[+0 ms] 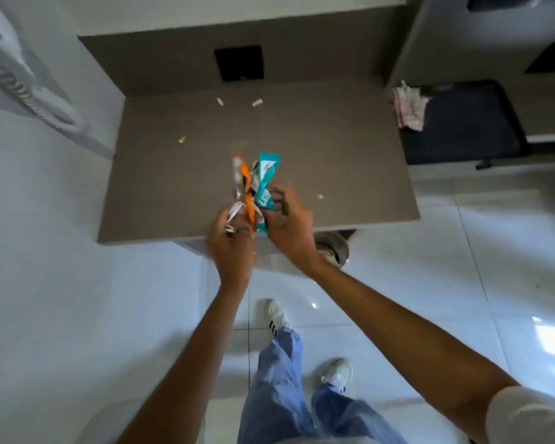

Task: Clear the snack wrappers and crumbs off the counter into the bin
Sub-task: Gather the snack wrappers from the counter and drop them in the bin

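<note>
left hand (231, 241) – pinching orange wrapper (247, 193); right hand (289, 219) – gripping teal wrapper (266, 177)

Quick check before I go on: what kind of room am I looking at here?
Probably a small kitchen or pantry nook: a brown stone-look counter set into a corner, glossy white floor tiles, and a cloth hanging by dark shelving on the right.
</note>
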